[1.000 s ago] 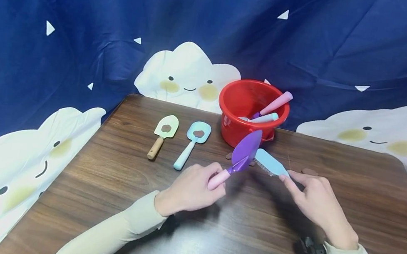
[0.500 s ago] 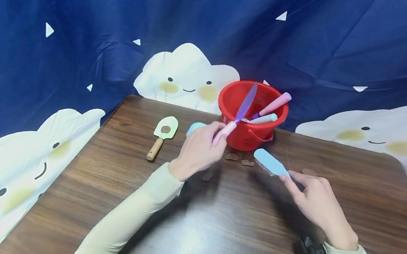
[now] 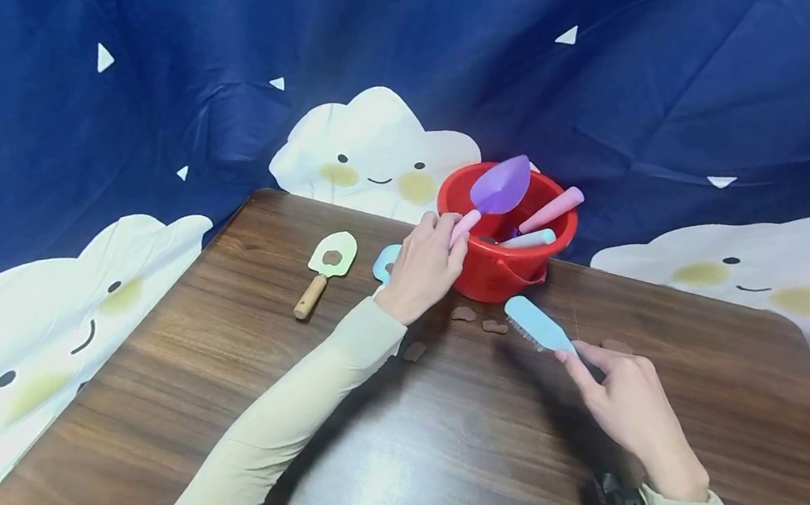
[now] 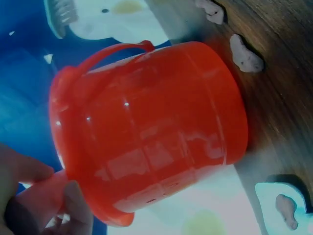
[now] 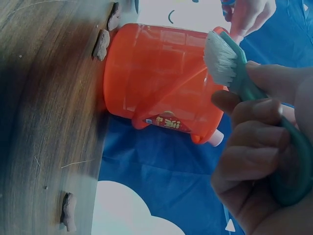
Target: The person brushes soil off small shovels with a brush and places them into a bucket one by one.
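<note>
My left hand (image 3: 422, 263) grips the pink handle of a trowel whose purple blade (image 3: 503, 184) points up over the red bucket (image 3: 492, 279). In the left wrist view the pink handle (image 4: 43, 199) lies beside the bucket's rim, and the blade is hidden. A pink handle (image 3: 554, 209) and a pale blue handle (image 3: 530, 238) stick out of the bucket. Held in my right hand (image 3: 631, 403) is a light blue brush (image 3: 539, 324), above the table in front of the bucket. Its white bristles (image 5: 221, 61) show in the right wrist view.
On the wooden table (image 3: 197, 362) lie a green trowel with a wooden handle (image 3: 325, 273) and a light blue shovel (image 3: 384, 263), partly behind my left hand. Several brown pieces are scattered about, one (image 3: 494, 327) near the bucket. A blue cloth with clouds hangs behind.
My left hand has carried the purple trowel up and away from the brush, from in front of the bucket to over its opening, turning the blade. My right hand and the brush stay put.
</note>
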`<state>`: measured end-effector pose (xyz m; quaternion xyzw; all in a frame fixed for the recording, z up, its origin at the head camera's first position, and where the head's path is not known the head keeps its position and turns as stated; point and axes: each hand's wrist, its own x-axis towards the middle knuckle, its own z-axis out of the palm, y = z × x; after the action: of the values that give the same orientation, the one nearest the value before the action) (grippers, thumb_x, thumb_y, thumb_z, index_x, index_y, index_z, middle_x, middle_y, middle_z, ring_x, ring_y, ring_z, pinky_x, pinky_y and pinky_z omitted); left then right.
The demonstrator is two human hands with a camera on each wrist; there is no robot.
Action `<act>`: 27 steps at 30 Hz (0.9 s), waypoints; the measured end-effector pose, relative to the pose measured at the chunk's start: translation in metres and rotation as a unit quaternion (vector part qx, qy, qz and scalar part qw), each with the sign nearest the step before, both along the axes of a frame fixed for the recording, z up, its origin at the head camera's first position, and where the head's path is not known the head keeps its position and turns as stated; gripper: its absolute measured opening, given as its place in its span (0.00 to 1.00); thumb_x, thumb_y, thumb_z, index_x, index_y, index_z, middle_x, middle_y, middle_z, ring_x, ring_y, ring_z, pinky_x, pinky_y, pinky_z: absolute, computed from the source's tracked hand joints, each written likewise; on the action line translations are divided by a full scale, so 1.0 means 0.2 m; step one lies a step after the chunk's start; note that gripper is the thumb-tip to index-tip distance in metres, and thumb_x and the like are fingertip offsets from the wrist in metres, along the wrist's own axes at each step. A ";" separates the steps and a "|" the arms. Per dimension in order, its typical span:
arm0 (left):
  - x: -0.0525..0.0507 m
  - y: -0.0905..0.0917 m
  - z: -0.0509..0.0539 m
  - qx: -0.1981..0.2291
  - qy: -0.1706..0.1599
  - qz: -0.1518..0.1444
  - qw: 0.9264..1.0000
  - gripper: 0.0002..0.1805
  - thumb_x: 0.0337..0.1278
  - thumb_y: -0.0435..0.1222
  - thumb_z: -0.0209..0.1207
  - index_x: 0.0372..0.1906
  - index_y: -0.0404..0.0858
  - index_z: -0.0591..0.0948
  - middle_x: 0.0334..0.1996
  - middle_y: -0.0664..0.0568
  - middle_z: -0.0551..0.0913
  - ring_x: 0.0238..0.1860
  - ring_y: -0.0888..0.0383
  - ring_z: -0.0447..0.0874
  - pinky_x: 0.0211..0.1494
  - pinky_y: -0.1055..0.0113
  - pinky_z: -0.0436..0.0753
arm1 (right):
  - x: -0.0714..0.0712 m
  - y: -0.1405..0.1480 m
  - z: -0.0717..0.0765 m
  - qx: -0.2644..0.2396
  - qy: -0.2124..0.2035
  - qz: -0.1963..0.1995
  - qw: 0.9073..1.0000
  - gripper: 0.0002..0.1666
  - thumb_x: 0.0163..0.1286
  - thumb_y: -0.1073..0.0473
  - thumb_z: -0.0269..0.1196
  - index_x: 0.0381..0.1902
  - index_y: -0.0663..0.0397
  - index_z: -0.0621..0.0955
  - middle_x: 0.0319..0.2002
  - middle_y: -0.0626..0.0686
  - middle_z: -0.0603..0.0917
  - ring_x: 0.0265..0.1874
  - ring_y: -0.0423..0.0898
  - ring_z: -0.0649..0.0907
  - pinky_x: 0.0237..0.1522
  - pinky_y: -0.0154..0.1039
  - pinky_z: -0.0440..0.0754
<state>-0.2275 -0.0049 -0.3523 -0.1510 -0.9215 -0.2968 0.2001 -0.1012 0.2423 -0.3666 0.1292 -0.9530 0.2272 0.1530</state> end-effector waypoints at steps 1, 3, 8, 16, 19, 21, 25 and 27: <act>0.00 0.01 0.00 -0.004 0.000 0.002 1.000 0.20 0.63 0.42 0.57 0.56 0.38 0.75 0.40 0.45 0.78 0.34 0.56 0.77 0.40 0.67 0.85 | 0.00 0.00 0.00 0.000 0.001 0.000 1.000 0.23 0.65 0.52 0.64 0.47 0.67 0.84 0.38 0.66 0.87 0.38 0.62 0.85 0.40 0.60 0.80; 0.00 0.01 0.00 -0.008 -0.002 0.006 1.000 0.19 0.62 0.42 0.57 0.54 0.37 0.76 0.39 0.45 0.78 0.33 0.56 0.78 0.39 0.67 0.86 | 0.00 0.00 0.00 -0.001 0.003 0.000 1.000 0.23 0.65 0.52 0.64 0.46 0.67 0.84 0.37 0.66 0.87 0.37 0.61 0.85 0.39 0.59 0.80; 0.00 0.03 0.02 -0.015 -0.003 0.015 1.000 0.16 0.61 0.42 0.58 0.49 0.36 0.75 0.36 0.45 0.78 0.30 0.56 0.79 0.35 0.67 0.86 | 0.00 0.00 -0.01 -0.001 0.009 0.003 1.000 0.22 0.63 0.53 0.65 0.45 0.67 0.84 0.35 0.64 0.87 0.33 0.58 0.85 0.34 0.56 0.80; 0.01 0.04 0.04 0.019 -0.010 0.019 1.000 0.16 0.60 0.40 0.59 0.47 0.36 0.72 0.36 0.45 0.78 0.31 0.54 0.81 0.36 0.65 0.87 | 0.00 0.00 -0.01 0.001 0.014 0.006 1.000 0.21 0.62 0.54 0.66 0.45 0.67 0.84 0.34 0.64 0.87 0.32 0.57 0.85 0.33 0.55 0.80; 0.02 0.04 0.05 0.044 -0.014 0.015 0.999 0.21 0.58 0.40 0.60 0.52 0.36 0.70 0.40 0.44 0.80 0.36 0.53 0.83 0.42 0.62 0.88 | 0.00 0.01 -0.01 -0.002 0.012 0.004 1.000 0.21 0.62 0.54 0.66 0.45 0.66 0.85 0.35 0.64 0.88 0.33 0.58 0.85 0.34 0.56 0.80; 0.02 0.04 0.06 0.059 -0.009 0.007 0.998 0.23 0.57 0.40 0.61 0.55 0.36 0.69 0.43 0.45 0.81 0.40 0.53 0.84 0.46 0.62 0.87 | 0.00 0.01 -0.01 -0.003 0.010 0.003 1.000 0.21 0.62 0.54 0.67 0.45 0.66 0.85 0.35 0.64 0.88 0.34 0.58 0.85 0.35 0.57 0.81; 0.04 0.03 0.08 0.065 -0.005 -0.009 0.998 0.25 0.56 0.40 0.61 0.56 0.36 0.68 0.41 0.47 0.81 0.36 0.57 0.83 0.43 0.66 0.87 | 0.01 0.01 -0.01 -0.003 0.009 0.001 1.000 0.20 0.62 0.54 0.67 0.45 0.65 0.85 0.35 0.63 0.88 0.33 0.57 0.85 0.35 0.57 0.81; 0.04 0.01 0.08 0.061 -0.008 -0.013 0.998 0.24 0.57 0.40 0.61 0.55 0.35 0.69 0.38 0.47 0.80 0.31 0.59 0.80 0.38 0.69 0.86 | 0.01 0.01 -0.01 -0.002 0.006 0.001 1.000 0.21 0.62 0.53 0.66 0.45 0.65 0.85 0.35 0.63 0.88 0.33 0.57 0.85 0.35 0.56 0.81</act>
<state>-0.2186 -0.0032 -0.3358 -0.1479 -0.9014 -0.3558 0.1976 -0.1001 0.2453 -0.3695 0.1313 -0.9514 0.2286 0.1592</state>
